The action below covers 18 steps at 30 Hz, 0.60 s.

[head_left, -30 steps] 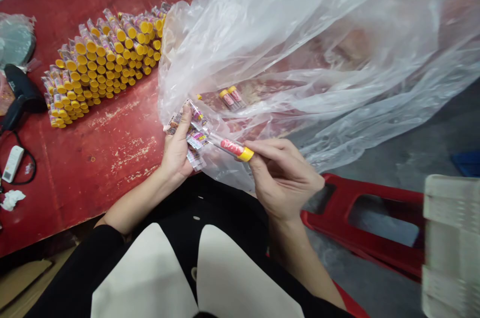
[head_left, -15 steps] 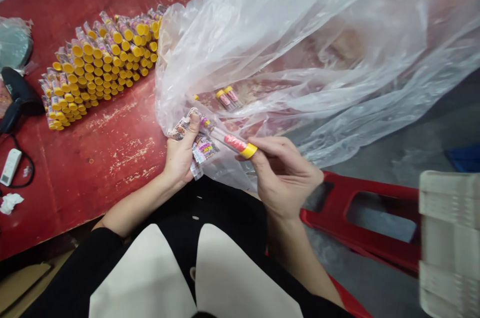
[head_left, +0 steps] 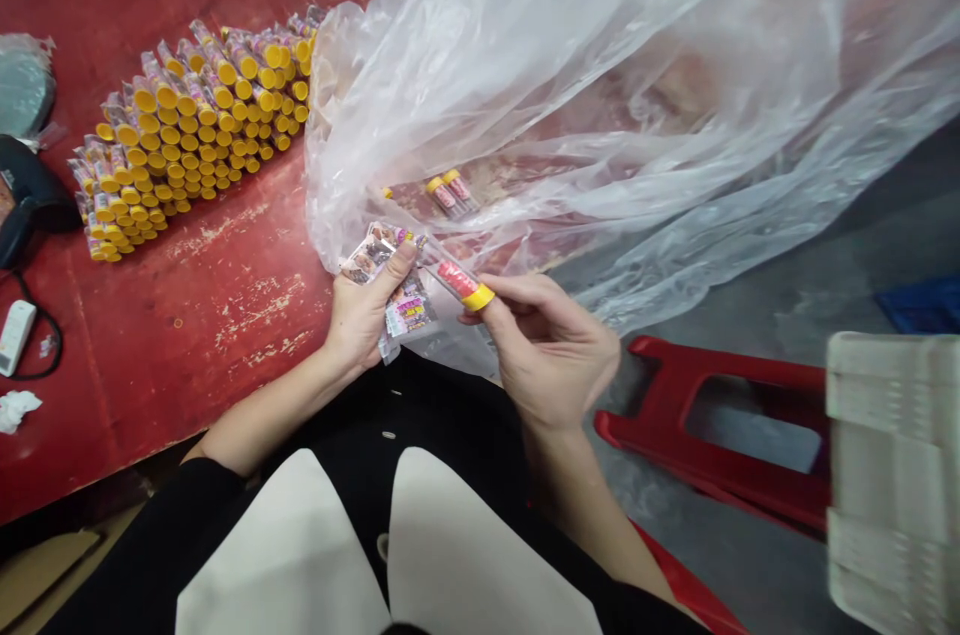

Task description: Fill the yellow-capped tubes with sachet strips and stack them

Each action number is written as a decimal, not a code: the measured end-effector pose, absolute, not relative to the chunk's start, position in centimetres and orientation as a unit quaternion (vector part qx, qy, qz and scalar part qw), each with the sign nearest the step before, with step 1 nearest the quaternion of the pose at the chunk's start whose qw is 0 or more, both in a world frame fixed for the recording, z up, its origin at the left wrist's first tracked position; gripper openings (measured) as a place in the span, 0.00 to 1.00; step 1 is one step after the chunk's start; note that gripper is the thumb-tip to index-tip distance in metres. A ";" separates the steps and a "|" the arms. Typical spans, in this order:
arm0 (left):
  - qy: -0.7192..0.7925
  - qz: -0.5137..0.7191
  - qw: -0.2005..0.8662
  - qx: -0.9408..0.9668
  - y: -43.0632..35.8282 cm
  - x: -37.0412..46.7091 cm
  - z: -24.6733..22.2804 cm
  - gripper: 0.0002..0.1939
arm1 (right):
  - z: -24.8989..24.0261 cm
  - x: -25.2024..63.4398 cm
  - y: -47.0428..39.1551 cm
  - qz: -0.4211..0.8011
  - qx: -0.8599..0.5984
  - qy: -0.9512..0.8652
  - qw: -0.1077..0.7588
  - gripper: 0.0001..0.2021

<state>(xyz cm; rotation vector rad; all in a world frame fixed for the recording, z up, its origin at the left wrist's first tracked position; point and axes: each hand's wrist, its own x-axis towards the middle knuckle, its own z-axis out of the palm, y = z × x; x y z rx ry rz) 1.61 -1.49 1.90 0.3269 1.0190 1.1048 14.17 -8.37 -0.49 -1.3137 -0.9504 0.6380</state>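
My left hand (head_left: pixel 364 310) is closed, its thumb pressing on several printed cards or sleeves (head_left: pixel 409 307) in clear film. My right hand (head_left: pixel 551 345) pinches the yellow cap of a clear plastic tube (head_left: pixel 455 279) with reddish-pink contents. The tube's far end reaches the printed pieces at my left thumb; whether it is inside one of them I cannot tell. Just beyond my hands, two more yellow-capped tubes (head_left: pixel 448 193) lie in a large clear plastic bag (head_left: pixel 555 85). To the left, a stack of yellow-capped tubes (head_left: pixel 187 135) rests on the red table (head_left: pixel 247 305).
At the left edge are a dark hair dryer (head_left: pixel 34 200), a white power strip (head_left: pixel 16 335) with a black cord, a crumpled tissue (head_left: pixel 16 409) and a wrapped greenish round object (head_left: pixel 24 90). On the right stand a red stool (head_left: pixel 720 425) and a beige crate (head_left: pixel 892 475).
My right hand has moved left with the tube, bringing it nearer my left hand. My left thumb has shifted slightly right and down over the printed pieces.
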 end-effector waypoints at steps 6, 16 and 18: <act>0.434 0.424 0.763 0.222 -1.0 0.4 2.4 0.20 | -0.2 14.9 -8.6 0.358 -0.561 -0.401 0.630 0.05; 0.472 0.452 0.750 0.102 -0.1 0.7 2.1 0.10 | -2.1 16.0 -7.5 0.390 -0.528 -0.282 0.700 0.10; 0.474 0.444 0.754 0.093 0.2 0.7 1.8 0.09 | -2.8 16.5 -7.1 0.396 -0.533 -0.272 0.697 0.12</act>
